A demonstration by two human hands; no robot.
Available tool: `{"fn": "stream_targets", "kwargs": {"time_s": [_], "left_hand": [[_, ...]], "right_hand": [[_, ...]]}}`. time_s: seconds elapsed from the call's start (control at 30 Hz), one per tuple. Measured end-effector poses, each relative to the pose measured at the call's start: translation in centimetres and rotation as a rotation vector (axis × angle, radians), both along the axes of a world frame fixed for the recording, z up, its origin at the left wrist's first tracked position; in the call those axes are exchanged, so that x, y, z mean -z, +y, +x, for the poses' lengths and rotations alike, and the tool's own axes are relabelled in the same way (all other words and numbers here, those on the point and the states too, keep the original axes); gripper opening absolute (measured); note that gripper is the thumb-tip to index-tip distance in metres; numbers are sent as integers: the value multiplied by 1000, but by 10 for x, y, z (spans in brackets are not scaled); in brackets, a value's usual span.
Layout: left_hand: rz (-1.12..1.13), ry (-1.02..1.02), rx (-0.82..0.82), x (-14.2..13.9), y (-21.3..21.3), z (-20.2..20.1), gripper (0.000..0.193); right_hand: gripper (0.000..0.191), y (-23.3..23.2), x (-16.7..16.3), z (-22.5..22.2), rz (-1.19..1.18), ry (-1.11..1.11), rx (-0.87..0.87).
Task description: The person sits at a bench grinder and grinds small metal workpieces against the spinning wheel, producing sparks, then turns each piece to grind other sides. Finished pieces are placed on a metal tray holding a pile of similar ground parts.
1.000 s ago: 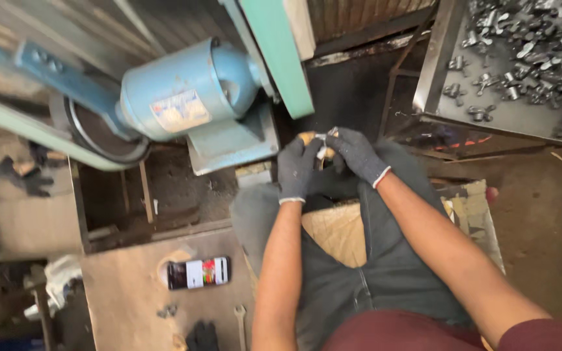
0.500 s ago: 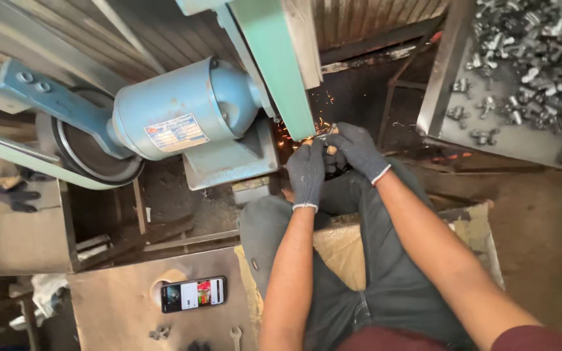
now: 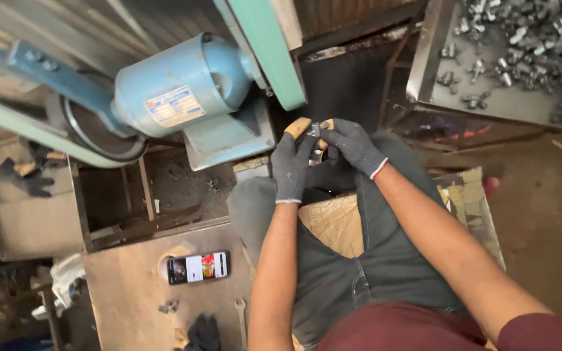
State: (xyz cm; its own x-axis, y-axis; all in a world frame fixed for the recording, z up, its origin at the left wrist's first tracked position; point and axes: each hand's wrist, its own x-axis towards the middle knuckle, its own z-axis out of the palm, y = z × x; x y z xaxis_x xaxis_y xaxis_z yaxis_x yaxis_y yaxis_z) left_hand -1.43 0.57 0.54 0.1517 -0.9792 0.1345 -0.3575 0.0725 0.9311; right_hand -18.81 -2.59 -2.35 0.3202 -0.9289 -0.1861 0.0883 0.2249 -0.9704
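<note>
I am looking down over my lap, and both of my hands meet just below the slanted green belt arm (image 3: 265, 49) of the blue-painted metal grinding machine (image 3: 183, 97). My left hand (image 3: 292, 166), in a dark grey knit glove with a worn tan fingertip, is clenched around the near side of a small shiny metal fitting (image 3: 314, 130). My right hand (image 3: 352, 144), in a matching dark grey glove with a pale cuff, pinches the same fitting from the other side, thumb and fingers curled over it. The fitting sits between the two gloves, just beside the lower end of the green arm and above my knees; whether it touches the belt I cannot tell, since the gloves cover most of it.

A flat piece of tan cardboard (image 3: 336, 224) lies across my dark grey trousers (image 3: 372, 260), under my forearms.

At the top right corner, a grey sheet-metal tray (image 3: 424, 71) holds a heap of silvery metal fittings (image 3: 528, 45), well apart from my hands.

To my left stands a low brown wooden board (image 3: 131, 292). Near its middle lies a black smartphone (image 3: 198, 267) with its screen lit. Toward the board's near edge lie a small steel open-ended spanner (image 3: 240, 318) and a crumpled dark glove (image 3: 203, 333). Further left, a dusty grey metal box (image 3: 27, 214) has another dark glove (image 3: 24, 179) lying at its far edge.
</note>
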Motion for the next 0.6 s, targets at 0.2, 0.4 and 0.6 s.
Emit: {"fn": "stream_targets", "kwargs": {"time_s": [0.2,0.4,0.6], "left_hand": [[265,-182,-62,16,-19,-1,35],[375,-12,-217,35,-47,-10,37],[400,155,-176,42,-40,-10,33]], "right_hand": [[22,-23,27,8,-150,204,-25],[27,-62,52,23,105,254,-26],[23,-49,52,14,-384,290,53]]}}
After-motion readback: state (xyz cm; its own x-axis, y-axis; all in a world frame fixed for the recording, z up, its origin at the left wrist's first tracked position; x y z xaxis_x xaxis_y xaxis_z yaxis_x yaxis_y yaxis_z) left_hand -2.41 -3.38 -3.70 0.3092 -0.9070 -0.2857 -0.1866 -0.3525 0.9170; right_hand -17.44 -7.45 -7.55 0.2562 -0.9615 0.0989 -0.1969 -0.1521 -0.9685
